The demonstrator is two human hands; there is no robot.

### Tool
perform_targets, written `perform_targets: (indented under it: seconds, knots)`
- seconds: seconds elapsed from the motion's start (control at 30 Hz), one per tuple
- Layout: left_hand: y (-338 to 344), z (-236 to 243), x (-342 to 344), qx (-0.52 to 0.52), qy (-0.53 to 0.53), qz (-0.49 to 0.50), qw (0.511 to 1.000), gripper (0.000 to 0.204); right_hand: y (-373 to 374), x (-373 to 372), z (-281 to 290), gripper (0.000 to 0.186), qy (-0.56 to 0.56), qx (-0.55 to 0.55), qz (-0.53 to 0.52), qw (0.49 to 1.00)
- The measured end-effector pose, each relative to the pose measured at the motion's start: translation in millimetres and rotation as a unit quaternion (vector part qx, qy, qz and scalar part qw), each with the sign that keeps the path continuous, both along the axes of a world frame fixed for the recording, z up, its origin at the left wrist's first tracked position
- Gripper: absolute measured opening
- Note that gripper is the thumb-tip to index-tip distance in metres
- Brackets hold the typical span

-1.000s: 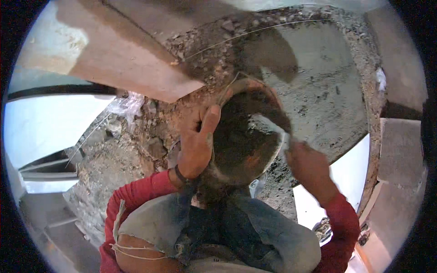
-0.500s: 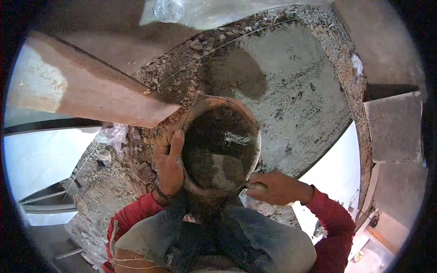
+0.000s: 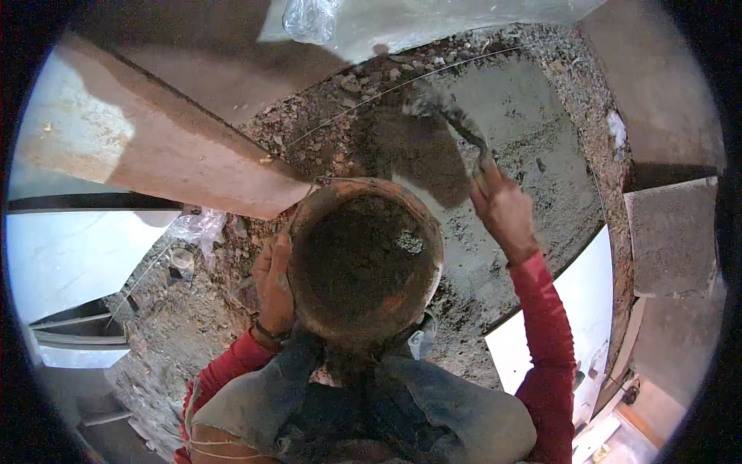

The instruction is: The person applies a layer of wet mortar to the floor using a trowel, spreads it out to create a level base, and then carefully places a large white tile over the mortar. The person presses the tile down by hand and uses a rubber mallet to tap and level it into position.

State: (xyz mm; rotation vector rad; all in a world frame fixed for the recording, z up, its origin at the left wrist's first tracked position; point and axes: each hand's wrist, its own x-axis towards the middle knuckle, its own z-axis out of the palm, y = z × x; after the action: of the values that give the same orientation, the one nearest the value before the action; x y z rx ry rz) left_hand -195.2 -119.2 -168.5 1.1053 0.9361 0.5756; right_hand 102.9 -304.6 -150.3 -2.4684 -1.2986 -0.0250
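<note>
A round, mortar-caked bucket (image 3: 348, 329) stands tilted toward me between my knees, its dark inside showing a small grey lump of mortar. My left hand (image 3: 274, 286) grips its left side, with the thumb along the rim. Out ahead to the right, my right hand (image 3: 506, 209) is closed round the handle of a trowel (image 3: 468, 130). Wet grey mortar covers the trowel's blade, which is over the far left part of a spread mortar bed (image 3: 518, 116). The blade's exact outline is blurred.
Gravelly soil (image 3: 340, 100) borders the bed, with a thin string (image 3: 402, 81) across it. A large slab (image 3: 178, 155) juts in from the left. White tiles (image 3: 85, 259) lie at left, another white tile (image 3: 572, 309) at right. A plastic cup (image 3: 182, 263) sits on the ground.
My right hand has swung up and away from the bucket's lower right side, carrying the trowel over the mortar bed. The bucket's inside shows less pale mortar. My left hand stays on the bucket.
</note>
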Motion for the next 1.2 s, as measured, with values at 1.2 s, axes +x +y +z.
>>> perform_targets:
  seconds: [1.2]
  knots:
    - [14, -7, -17, -0.016, 0.104, -0.064, 0.992, 0.046, -6, 220, -142, 0.028, -0.105, -0.126, 0.041, 0.986]
